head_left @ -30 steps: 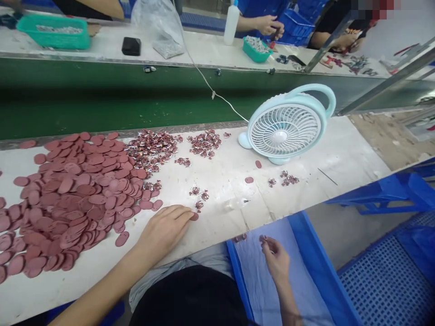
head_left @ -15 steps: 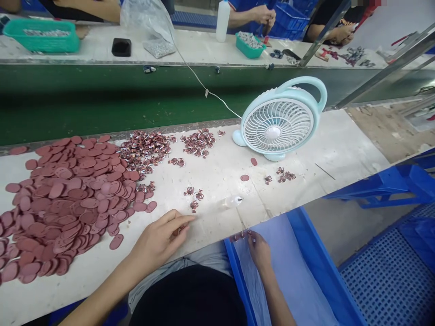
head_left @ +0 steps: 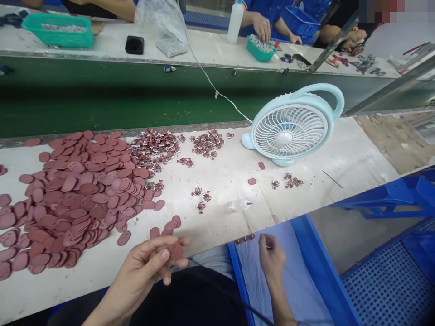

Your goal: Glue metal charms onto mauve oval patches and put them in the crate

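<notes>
Left hand (head_left: pixel 144 268) pointing right, pinching reddish oval (head_left: pixel 176 251), right hand (head_left: pixel 273 260) curled over blue tray (head_left: pixel 328 258), grip unclear

A dull-red oval disc (head_left: pixel 176 251), flat and marked with small holes, sits tilted in the left hand (head_left: pixel 146 267). Matching oval discs lie in a broad, overlapping pile (head_left: pixel 78 194) on the white table (head_left: pixel 217 176), with a small loose group (head_left: pixel 165 227) near the held one and two single discs farther right. Small brownish-red pieces (head_left: pixel 156 145), irregular and with pale bits, form a dense heap against the pile; smaller clusters lie apart to its right.
</notes>
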Available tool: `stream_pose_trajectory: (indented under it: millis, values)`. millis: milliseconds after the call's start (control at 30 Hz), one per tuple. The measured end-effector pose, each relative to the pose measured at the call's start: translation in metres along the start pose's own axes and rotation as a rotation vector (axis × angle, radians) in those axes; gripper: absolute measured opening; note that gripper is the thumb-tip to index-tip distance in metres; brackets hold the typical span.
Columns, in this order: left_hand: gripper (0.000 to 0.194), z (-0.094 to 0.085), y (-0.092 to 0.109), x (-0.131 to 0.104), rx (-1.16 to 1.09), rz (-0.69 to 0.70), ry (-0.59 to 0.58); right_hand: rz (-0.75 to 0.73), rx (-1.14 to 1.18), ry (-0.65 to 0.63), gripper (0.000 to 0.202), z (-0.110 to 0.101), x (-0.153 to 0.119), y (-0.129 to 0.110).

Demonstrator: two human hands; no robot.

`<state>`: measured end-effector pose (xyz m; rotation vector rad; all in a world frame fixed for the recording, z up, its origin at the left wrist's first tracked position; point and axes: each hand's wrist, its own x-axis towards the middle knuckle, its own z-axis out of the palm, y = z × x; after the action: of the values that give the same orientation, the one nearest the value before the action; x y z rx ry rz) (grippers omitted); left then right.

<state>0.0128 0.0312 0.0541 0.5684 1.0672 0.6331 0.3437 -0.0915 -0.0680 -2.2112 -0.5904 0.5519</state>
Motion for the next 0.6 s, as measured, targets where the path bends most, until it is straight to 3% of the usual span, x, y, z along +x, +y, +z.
stream_pose_trajectory:
  millis: [100, 267, 333, 433, 500, 600]
  values:
    - [0.021, 0.005, -0.013, -0.005, -0.178, -0.113, 0.028, 0.064, 0.293, -0.067, 0.045, -0.007, -0.017, -0.045]
    - [0.031, 0.022, -0.030, -0.003, -0.284, -0.176, -0.025, 0.199, 0.632, -0.484, 0.078, 0.022, -0.017, -0.123]
    - [0.030, 0.025, -0.030, -0.004, -0.289, -0.181, -0.031, 0.275, 0.830, -0.620, 0.074, 0.038, -0.007, -0.145]
    - [0.023, 0.025, -0.029, -0.008, -0.336, -0.172, -0.014, 0.396, 1.084, -0.788, 0.052, 0.052, -0.001, -0.165]
    - [0.020, 0.025, -0.029, -0.010, -0.384, -0.164, 0.002, 0.432, 1.103, -0.824, 0.041, 0.052, -0.011, -0.171]
    - [0.018, 0.026, -0.032, -0.010, -0.425, -0.165, 0.015, 0.393, 1.071, -0.760, 0.036, 0.046, -0.042, -0.171]
